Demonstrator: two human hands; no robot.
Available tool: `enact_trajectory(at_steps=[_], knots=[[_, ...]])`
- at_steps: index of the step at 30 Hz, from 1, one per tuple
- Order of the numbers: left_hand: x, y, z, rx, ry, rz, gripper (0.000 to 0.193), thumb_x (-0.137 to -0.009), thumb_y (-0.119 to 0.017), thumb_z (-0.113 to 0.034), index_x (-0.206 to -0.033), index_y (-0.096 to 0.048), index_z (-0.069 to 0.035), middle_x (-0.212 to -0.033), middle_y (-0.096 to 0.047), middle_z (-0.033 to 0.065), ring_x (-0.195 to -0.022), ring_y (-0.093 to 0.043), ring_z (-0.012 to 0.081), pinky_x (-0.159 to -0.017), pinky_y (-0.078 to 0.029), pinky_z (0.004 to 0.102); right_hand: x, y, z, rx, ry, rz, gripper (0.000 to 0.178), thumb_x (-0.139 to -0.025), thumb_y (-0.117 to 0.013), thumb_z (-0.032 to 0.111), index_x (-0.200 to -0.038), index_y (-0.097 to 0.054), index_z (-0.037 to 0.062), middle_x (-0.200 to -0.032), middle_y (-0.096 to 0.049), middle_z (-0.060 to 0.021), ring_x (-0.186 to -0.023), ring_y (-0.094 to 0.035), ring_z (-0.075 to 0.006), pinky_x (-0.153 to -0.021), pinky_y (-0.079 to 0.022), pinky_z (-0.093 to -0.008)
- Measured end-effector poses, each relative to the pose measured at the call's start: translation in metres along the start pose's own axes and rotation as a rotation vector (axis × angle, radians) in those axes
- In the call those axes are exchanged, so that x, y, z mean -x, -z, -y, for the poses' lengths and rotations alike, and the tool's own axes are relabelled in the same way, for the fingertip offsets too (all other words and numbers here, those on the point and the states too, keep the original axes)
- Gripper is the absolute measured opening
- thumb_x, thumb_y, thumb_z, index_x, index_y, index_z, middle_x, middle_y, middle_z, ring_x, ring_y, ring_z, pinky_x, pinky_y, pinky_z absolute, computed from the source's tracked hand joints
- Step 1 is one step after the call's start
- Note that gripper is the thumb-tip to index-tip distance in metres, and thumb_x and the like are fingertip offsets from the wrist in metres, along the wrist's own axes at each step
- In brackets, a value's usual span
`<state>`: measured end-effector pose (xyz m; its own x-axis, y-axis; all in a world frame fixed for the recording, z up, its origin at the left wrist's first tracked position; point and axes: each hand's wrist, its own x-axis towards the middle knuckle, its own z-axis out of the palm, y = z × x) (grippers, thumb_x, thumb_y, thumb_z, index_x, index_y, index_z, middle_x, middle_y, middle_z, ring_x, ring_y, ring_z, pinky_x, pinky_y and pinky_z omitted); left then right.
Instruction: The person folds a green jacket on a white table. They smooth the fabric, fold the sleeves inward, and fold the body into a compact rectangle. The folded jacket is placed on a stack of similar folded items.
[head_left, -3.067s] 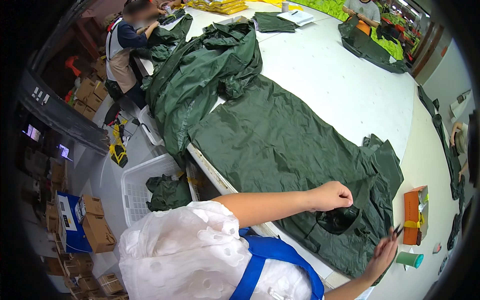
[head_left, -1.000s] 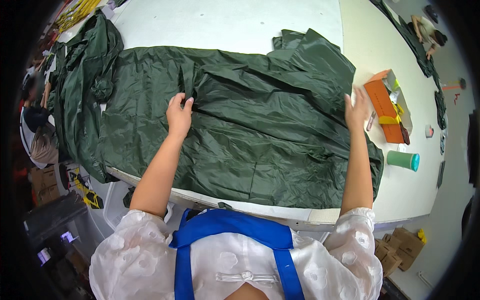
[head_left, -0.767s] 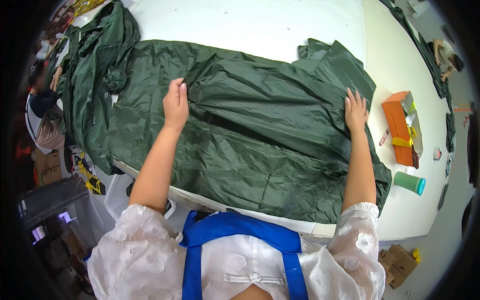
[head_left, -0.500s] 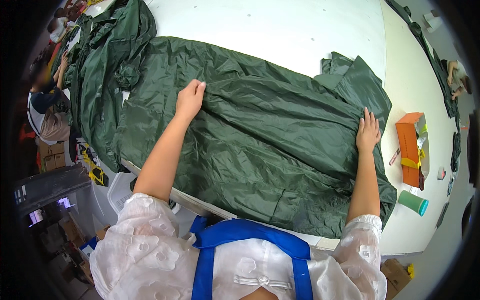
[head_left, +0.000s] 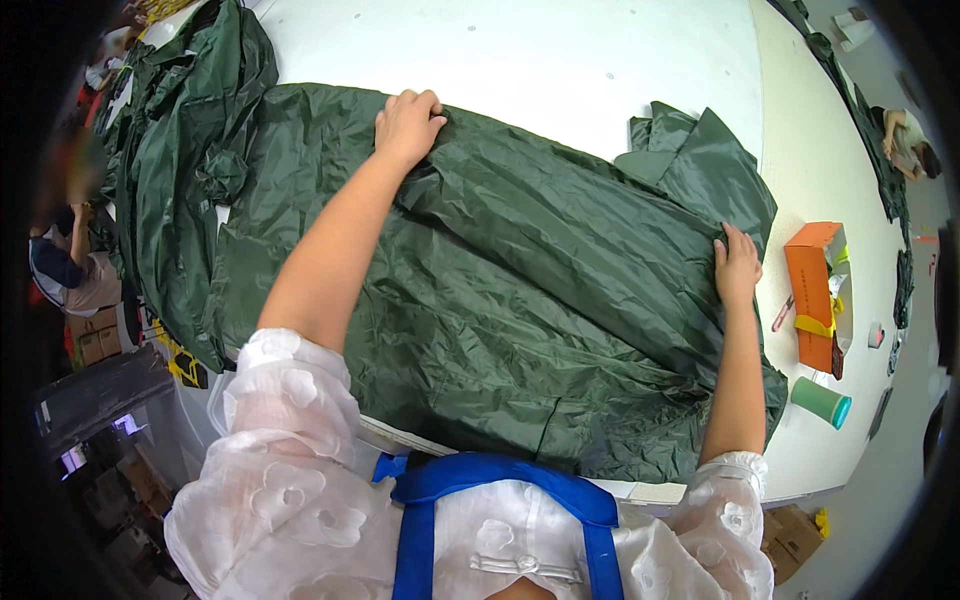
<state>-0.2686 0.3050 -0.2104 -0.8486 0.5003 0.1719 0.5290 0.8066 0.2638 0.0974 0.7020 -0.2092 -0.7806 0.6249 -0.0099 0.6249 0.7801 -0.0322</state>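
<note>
A large sheet of shiny dark green fabric, seemingly a garment, lies wrinkled across the white table in front of me. My left hand is at its far edge, fingers curled down on the cloth with a fold running right from below the hand. My right hand rests near the right end of the fabric, its fingers a little bent and the thumb apart from them. Just beyond that hand, a folded-over flap of the same green cloth sticks out onto the table.
A heap of green fabric lies at the left. On the right stand an orange box and a green thread spool, with a small pink-handled tool beside the box. Other people work at the far left and far right.
My left hand has moved away from me to the far edge, and the fold there is spread out more. My right hand stays at the right end, its fingers now more bent.
</note>
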Motion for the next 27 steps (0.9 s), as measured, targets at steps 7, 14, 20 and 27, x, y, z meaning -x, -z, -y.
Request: enact_trajectory(at_steps=[7,14,20,27], knots=[[-0.039,0.041,-0.019,-0.386,-0.328,0.605,0.035,-0.074,-0.072,-0.026,-0.106,-0.062,-0.017,-0.099,-0.063,0.0042,-0.107,-0.052,0.0247,-0.094,-0.033,0.0519,-0.017,0.058,-0.009,-0.118,0.158,0.154,0.042,-0.068,-0.068,0.006,-0.108,-0.058,0.0011,-0.109,-0.054,-0.0215,-0.102,-0.053,-0.0394,-0.087,-0.045,-0.0405],[0.091,0.154,0.015,-0.129,-0.702,-0.103,0.023,-0.064,-0.060,-0.003,-0.085,-0.054,-0.009,-0.083,-0.054,0.0082,-0.079,-0.054,0.0316,-0.068,-0.043,0.0418,0.123,0.166,0.026,-0.397,0.121,0.044,0.027,-0.062,-0.054,-0.005,-0.089,-0.052,-0.0010,-0.082,-0.054,-0.0173,-0.078,-0.055,-0.0340,-0.074,-0.046,-0.0387],[0.315,0.170,0.045,-0.074,-0.580,-0.069,0.009,-0.069,-0.056,-0.014,-0.077,-0.055,-0.010,-0.078,-0.049,0.0057,-0.075,-0.050,0.0241,-0.080,-0.039,0.0418,0.303,0.155,0.049,-0.116,0.488,0.084,0.034,-0.051,-0.056,-0.002,-0.083,-0.054,0.0063,-0.087,-0.051,-0.0112,-0.086,-0.050,-0.0322,-0.077,-0.039,-0.0417],[0.360,0.184,0.034,0.084,-0.415,0.402,0.038,-0.065,-0.069,-0.023,-0.100,-0.059,-0.011,-0.103,-0.054,0.0063,-0.098,-0.050,0.0267,-0.089,-0.034,0.0461,0.350,0.090,0.035,-0.048,0.522,0.067,0.024,-0.052,-0.060,0.002,-0.072,-0.050,0.0106,-0.075,-0.045,-0.0068,-0.075,-0.047,-0.0286,-0.065,-0.036,-0.0389]])
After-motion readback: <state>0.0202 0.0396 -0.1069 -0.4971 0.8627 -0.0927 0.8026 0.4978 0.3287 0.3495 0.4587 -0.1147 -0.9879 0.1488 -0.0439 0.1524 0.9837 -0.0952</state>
